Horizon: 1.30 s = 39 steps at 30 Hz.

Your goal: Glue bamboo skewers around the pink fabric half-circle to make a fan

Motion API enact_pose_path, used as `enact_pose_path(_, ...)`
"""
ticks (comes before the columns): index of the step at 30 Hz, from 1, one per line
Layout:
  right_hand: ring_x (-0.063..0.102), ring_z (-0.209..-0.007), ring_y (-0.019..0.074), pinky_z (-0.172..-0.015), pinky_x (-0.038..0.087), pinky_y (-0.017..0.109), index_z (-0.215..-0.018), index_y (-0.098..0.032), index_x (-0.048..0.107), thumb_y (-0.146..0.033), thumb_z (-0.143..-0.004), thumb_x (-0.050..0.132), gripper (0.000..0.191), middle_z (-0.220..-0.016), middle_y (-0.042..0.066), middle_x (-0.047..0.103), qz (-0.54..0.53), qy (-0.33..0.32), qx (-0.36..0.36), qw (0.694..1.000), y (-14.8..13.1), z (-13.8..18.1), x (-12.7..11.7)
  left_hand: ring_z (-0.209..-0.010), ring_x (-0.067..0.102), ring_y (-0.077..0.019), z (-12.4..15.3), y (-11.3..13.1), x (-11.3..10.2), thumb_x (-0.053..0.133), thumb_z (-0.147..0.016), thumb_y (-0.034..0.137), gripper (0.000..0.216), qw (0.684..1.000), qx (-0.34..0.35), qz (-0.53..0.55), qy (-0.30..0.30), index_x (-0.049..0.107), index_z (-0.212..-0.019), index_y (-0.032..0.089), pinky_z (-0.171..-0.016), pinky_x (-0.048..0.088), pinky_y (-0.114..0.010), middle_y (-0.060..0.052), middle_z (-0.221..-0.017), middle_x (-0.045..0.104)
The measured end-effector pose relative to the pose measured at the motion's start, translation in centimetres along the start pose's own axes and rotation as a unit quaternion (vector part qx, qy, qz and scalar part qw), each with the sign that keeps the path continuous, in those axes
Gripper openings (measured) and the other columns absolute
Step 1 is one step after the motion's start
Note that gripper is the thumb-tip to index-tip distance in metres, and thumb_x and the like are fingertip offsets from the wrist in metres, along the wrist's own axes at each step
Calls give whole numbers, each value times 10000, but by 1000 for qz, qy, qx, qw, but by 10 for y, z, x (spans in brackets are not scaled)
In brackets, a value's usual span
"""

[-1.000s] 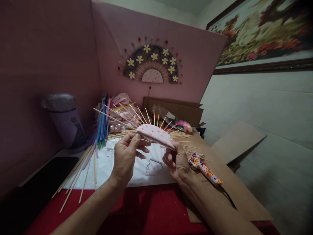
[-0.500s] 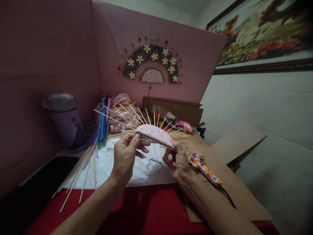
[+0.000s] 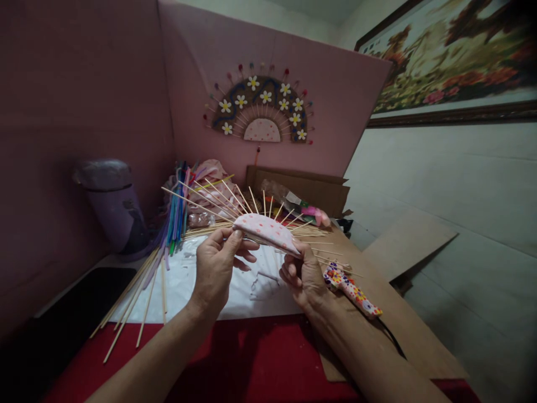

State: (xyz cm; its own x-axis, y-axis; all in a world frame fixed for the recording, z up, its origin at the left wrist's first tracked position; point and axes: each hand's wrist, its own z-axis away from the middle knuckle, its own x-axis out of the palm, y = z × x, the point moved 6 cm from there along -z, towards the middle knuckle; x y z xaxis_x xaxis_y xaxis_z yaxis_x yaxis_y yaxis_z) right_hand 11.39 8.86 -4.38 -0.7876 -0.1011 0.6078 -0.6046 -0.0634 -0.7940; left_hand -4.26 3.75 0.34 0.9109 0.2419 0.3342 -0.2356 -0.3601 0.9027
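Between my hands is a handmade fan (image 3: 265, 228), a pink half-round base with reddish dots and several thin wooden sticks (image 3: 229, 193) spreading out from its curved edge. My left hand (image 3: 216, 260) pinches its left corner between thumb and fingers, the other fingers loosely spread below. At the right corner, my right hand (image 3: 306, 274) grips it with the thumb on top and the fingers curled beneath. The fan is held tilted above the white sheet (image 3: 247, 302). Its underside is mostly hidden.
A finished flowered fan (image 3: 262, 106) hangs on the pink board behind. Coloured pipe cleaners (image 3: 176, 215) and loose sticks (image 3: 132, 305) lie at left, near a purple container (image 3: 113, 212). To the right, a flower-patterned tool with a cord (image 3: 354, 294) rests on cardboard (image 3: 403, 330).
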Motion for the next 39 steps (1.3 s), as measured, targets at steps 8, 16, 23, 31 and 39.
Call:
enact_pose_path(8, 193, -226, 21, -253, 110, 178, -544, -202, 454, -423, -672, 608, 299, -334, -80, 416, -12, 13, 13, 1000, 0, 1, 0, -478, 619, -126, 0, 0, 3, 619, -778, 338, 210, 1000, -5, 2, -8, 549, -799, 140, -397, 451, -191, -56, -675, 711)
enact_pose_path(16, 202, -230, 27, -246, 129, 184, -567, -208, 479, -400, -697, 587, 256, -335, -81, 420, -11, 19, 9, 1000, -1, 4, 1, -475, 617, -126, 0, -1, 0, 614, -786, 338, 213, 1000, 2, -3, -4, 533, -766, 142, -394, 454, -193, -61, -672, 710)
enact_pose_path(23, 227, -229, 38, -253, 174, 195, -552, -209, 490, -402, -715, 577, 267, -329, -71, 422, -12, 10, 10, 1000, 0, 3, 0, -478, 613, -124, 0, 0, 2, 616, -778, 304, 180, 1000, -3, -1, -9, 534, -786, 144, -399, 455, -194, -58, -671, 709)
enact_pose_path(31, 187, -218, 32, -238, 124, 185, -522, -209, 459, -417, -709, 563, 299, -311, -78, 389, -2, 5, 12, 1000, 0, 2, 0, -471, 597, -123, 0, -4, 4, 635, -762, 352, 258, 999, -31, -27, -28, 567, -855, 121, -391, 447, -199, -73, -674, 700)
enact_pose_path(39, 212, -212, 19, -247, 129, 152, -492, -186, 454, -417, -702, 576, 336, -308, -69, 413, -18, -2, 27, 999, 1, 2, 2, -472, 603, -129, 0, -4, 5, 625, -767, 334, 240, 999, -34, -20, -29, 566, -869, 125, -394, 449, -205, -71, -669, 699)
